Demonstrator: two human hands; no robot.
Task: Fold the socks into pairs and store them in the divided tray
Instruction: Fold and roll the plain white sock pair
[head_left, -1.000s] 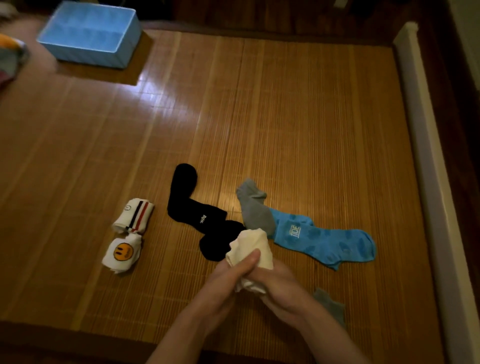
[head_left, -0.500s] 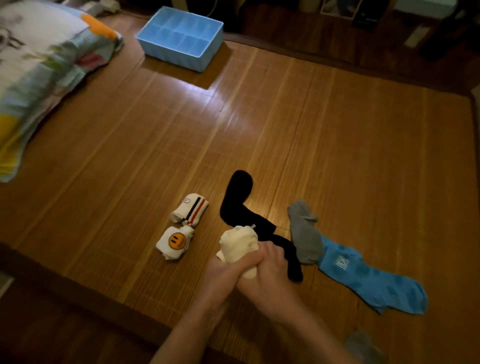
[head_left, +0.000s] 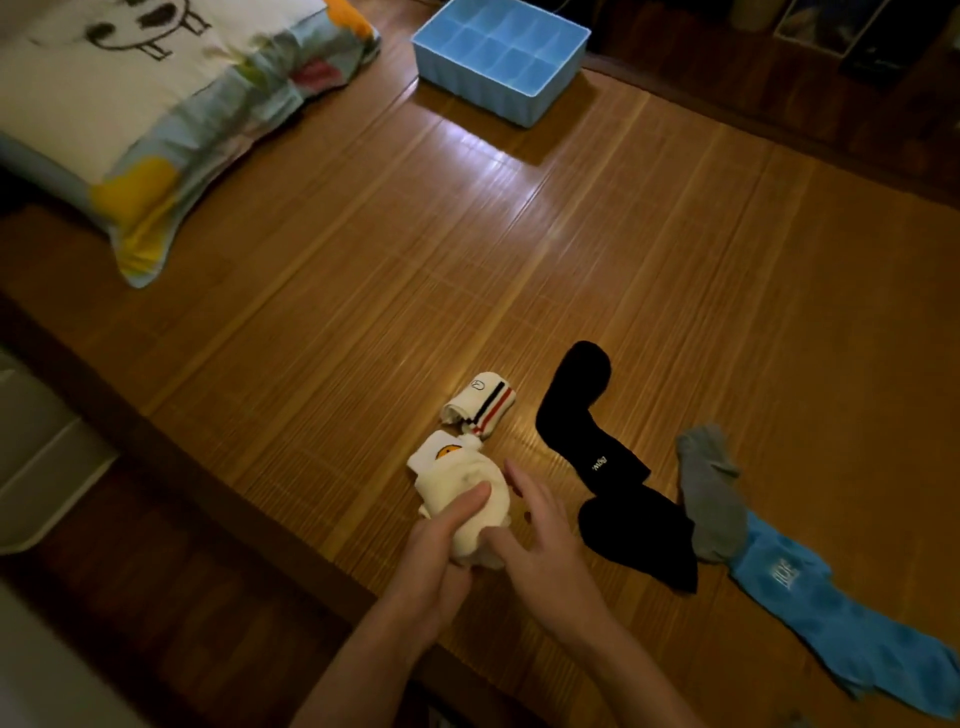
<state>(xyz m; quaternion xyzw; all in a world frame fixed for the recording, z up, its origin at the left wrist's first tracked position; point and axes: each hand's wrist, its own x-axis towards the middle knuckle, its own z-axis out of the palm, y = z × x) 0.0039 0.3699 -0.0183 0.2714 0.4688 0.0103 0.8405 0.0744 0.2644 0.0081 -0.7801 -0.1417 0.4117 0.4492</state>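
A: Cream sock bundle (head_left: 480, 514), whereabouts?

B: Low over the bamboo mat (head_left: 519, 234), near its front edge, wrapped in the left hand (head_left: 441, 553). Touching or overlapping the smiley bundle (head_left: 441, 457) just behind; cannot tell which.

A: And the grip?

B: Left fingers curled round it, forefinger laid across the top. Right hand (head_left: 543, 545) spread and relaxed just beside, thumb seemingly brushing the lower end, gripping nothing.

A: Handling?

B: Soft, light and squashy by the look. Nothing to break, nothing slippery. Likely to spring open if let go carelessly, so best held round the middle, over the turned cuff, with the whole hand rather than by a loose end.

A: Round about?

B: Striped bundle (head_left: 480, 408) just beyond the smiley one, both rolled. To the right, black sock (head_left: 592, 415) lying flat and bent, with more black cloth at its near end, perhaps its mate. Then grey sock (head_left: 711, 499), near end against the blue sock (head_left: 831, 618). All loose, not yet paired.

A: And the divided tray (head_left: 483, 98)?

B: Well apart, at the far edge of the mat, no socks visible in its compartments. Patterned pillow (head_left: 156, 104) off to the far left.

A: Stage, then?

B: Probably finishing the third roll. Set down beside the other two next, or carried across to the tray: hard to say.
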